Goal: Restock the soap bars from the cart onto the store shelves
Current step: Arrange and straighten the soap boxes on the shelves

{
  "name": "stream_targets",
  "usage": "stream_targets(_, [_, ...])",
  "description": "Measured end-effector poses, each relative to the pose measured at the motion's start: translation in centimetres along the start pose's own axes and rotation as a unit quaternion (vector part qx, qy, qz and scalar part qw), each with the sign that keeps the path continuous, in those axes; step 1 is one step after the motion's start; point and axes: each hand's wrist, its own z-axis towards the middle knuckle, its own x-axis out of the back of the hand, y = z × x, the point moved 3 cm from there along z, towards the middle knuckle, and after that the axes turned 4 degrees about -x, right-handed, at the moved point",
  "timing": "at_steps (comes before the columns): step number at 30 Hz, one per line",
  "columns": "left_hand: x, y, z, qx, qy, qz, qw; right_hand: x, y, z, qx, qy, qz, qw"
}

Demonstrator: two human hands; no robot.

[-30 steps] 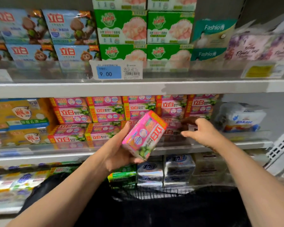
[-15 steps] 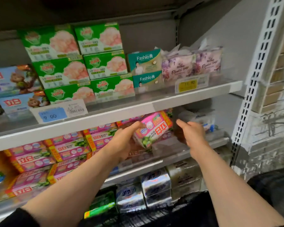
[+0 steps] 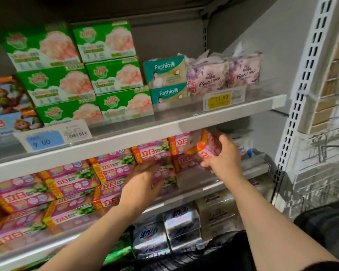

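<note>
A pink soap pack (image 3: 205,147) with an orange-red band is tilted just under the upper shelf (image 3: 125,137), at the right end of the pink row. My right hand (image 3: 223,159) grips it from the right side. My left hand (image 3: 143,180) reaches to the stacked pink packs (image 3: 72,184) on the middle shelf (image 3: 194,190); its fingers touch the front of a stack and look blurred. The cart (image 3: 204,257) shows only as a dark edge at the bottom.
Green boxes (image 3: 106,75), teal Fashio boxes (image 3: 164,71) and purple flower soap (image 3: 223,75) fill the upper shelf. A white pack (image 3: 243,147) sits behind my right hand. Silver-blue packs (image 3: 164,231) lie on the lower shelf. A slotted white upright (image 3: 301,94) bounds the right.
The pink pack went from my left hand to my right hand, which carried it up to the right end of the row. My left hand dropped to the stacked packs.
</note>
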Motion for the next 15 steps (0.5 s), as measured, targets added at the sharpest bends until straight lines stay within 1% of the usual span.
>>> stream_targets(2, [-1.7, -1.5, -1.2, -0.023, -0.02, 0.036, 0.999, -0.9, -0.9, -0.2, 0.052, -0.048, -0.129, 0.989])
stream_targets(5, [-3.0, -2.3, -1.8, -0.067, 0.013, 0.091, 0.994, -3.0, -1.6, -0.3, 0.105, -0.118, -0.254, 0.954])
stream_targets(6, [-3.2, -2.3, -1.8, -0.068, 0.033, 0.099, 0.992, -3.4, -1.5, -0.2, 0.086, -0.135, -0.264, 0.951])
stream_targets(8, [-3.4, -2.3, -1.7, -0.054, 0.068, 0.091, 0.992, -3.6, -1.1, 0.3, 0.016, -0.163, -0.272, 0.948])
stream_targets(9, [-3.3, -2.2, -1.8, -0.048, 0.08, 0.084, 0.992, -3.6, -0.8, 0.3, 0.001, -0.176, -0.279, 0.944])
stream_targets(12, [-3.5, -2.2, -1.8, -0.04, 0.094, 0.063, 0.993, -4.5, -0.8, 0.5, 0.014, -0.203, -0.29, 0.935])
stream_targets(13, [-3.5, -2.2, -1.8, -0.04, 0.099, 0.056, 0.993, -4.7, -0.8, 0.5, -0.002, -0.214, -0.284, 0.935])
stream_targets(15, [-3.6, -2.3, -1.8, -0.039, 0.099, 0.047, 0.993, -4.8, -0.6, 0.3, -0.074, -0.237, -0.264, 0.932])
